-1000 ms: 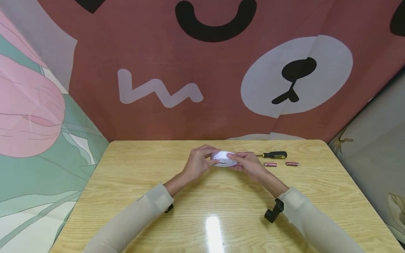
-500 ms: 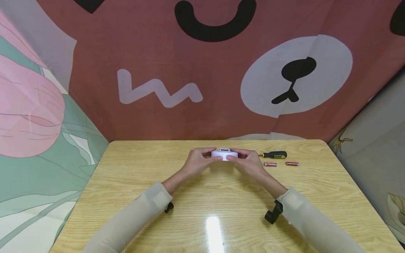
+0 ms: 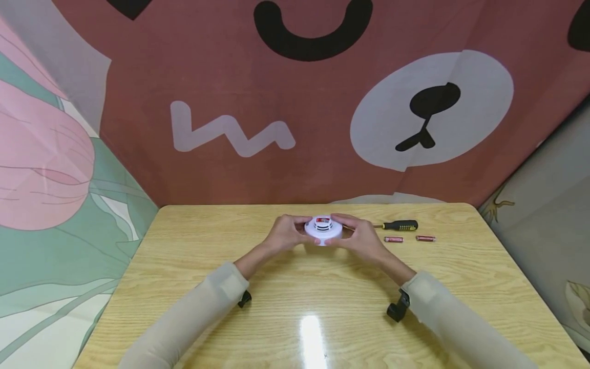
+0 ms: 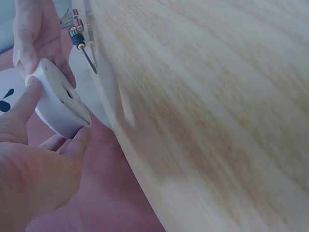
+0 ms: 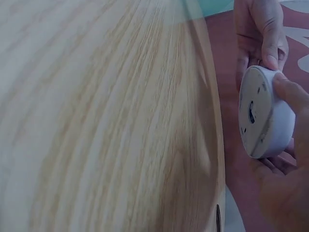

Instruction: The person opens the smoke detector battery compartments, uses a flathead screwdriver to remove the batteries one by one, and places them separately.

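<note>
A round white smoke detector (image 3: 324,237) is held between both hands above the far part of the table, its vented dome with a red label facing up. My left hand (image 3: 285,235) grips its left rim, thumb in front and fingers behind. On the opposite rim, my right hand (image 3: 361,237) pinches it the same way. The flat underside of the smoke detector (image 5: 254,113) shows in the right wrist view, with a small dark slot near its middle. From the left wrist, the white side wall of the smoke detector (image 4: 50,108) appears between the fingers of both hands.
To the right of the hands lies a screwdriver (image 3: 401,225) with a black and yellow handle, its shaft pointing left. Two red batteries, a nearer one (image 3: 394,240) and one farther right (image 3: 425,239), rest before it on the wooden table (image 3: 276,307). A printed cloth (image 3: 230,174) hangs behind.
The smoke detector has been turned over in the hands: a second ago its flat side faced the head camera, then its edge, and now its domed top. Both hands keep hold of it.
</note>
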Demonstrator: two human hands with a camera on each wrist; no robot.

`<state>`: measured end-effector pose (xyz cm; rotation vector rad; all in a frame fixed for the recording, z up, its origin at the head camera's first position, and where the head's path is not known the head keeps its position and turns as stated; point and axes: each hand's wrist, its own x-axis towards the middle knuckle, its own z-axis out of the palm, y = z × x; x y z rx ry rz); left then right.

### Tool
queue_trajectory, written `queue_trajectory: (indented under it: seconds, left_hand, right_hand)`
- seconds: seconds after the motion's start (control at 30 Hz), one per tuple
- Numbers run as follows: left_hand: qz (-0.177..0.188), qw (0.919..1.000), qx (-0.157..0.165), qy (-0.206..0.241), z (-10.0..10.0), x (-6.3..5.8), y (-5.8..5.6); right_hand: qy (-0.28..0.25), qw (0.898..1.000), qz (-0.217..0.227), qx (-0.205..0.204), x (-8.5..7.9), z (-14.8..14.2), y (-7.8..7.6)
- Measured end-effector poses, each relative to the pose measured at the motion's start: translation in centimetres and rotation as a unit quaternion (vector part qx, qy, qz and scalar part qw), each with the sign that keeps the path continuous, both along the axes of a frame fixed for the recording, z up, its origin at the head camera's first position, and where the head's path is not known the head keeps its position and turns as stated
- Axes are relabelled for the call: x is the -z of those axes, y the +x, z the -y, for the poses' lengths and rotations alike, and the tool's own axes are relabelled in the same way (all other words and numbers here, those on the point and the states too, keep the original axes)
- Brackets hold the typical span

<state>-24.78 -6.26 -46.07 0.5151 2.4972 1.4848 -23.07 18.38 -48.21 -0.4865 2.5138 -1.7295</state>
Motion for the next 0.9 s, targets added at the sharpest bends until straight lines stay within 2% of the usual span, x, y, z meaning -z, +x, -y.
queue_trajectory:
  seconds: [0.1,0.23,0.53,0.7,0.9]
  left_hand:
    - [-0.027,0.9994,0.003,-0.022,-0.1,0.1,-0.1]
    - [-0.055,0.9973,0.008,-0.048,-0.1,0.5,-0.3]
    - [-0.099,0.9897,0.012,-0.102,0.1,1.4,-0.5]
    - [-0.106,0.9852,0.012,-0.134,0.1,1.7,-0.4]
    - [-0.102,0.9842,0.007,-0.145,0.1,1.8,-0.2]
  right_hand:
    - [0.046,0.999,-0.024,-0.006,0.1,0.1,-0.4]
    - [0.08,0.996,-0.04,-0.022,0.3,0.2,-0.9]
    - [0.111,0.989,-0.07,-0.063,1.5,0.6,-1.9]
    - [0.123,0.987,-0.076,-0.066,2.1,0.8,-1.9]
    - [0.121,0.986,-0.092,-0.073,2.2,1.2,-1.9]
